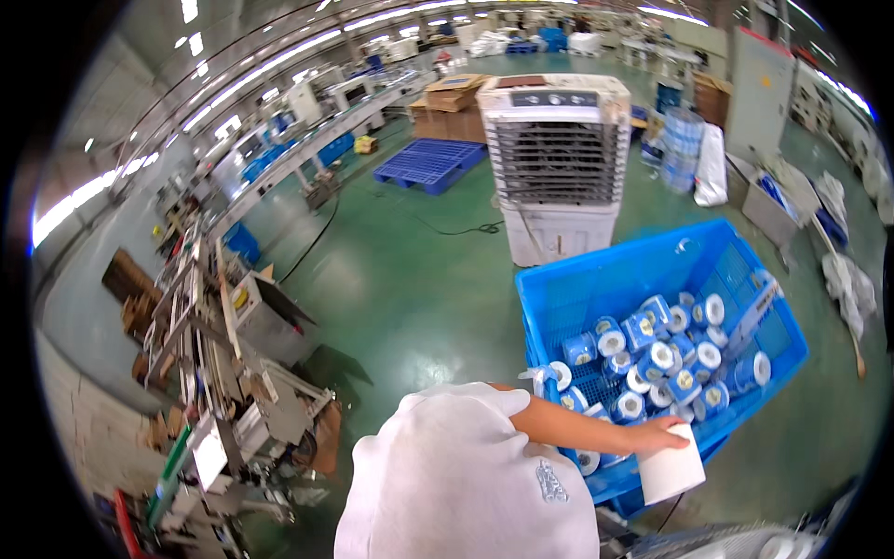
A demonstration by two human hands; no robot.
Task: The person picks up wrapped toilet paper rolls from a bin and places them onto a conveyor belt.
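My left arm comes out of the white shirt [447,466] and stretches to the right. My left hand [656,435] is closed round one end of a plain white paper roll [672,470], its fingers over the upper edge. The roll is tilted above the near rim of a large blue plastic crate [610,265]. Inside the crate lie several rolls [684,385] in blue printed wrapping, heaped at various angles with their white ends and cores showing. My right hand is not in view.
A white air cooler [557,158] stands just behind the crate. Farther back are a blue pallet [430,163] and cardboard boxes [449,116]. Machine frames [233,373] line the left side. At the lower right edge, metal equipment [745,540] is partly visible. A cable [466,228] crosses the green floor.
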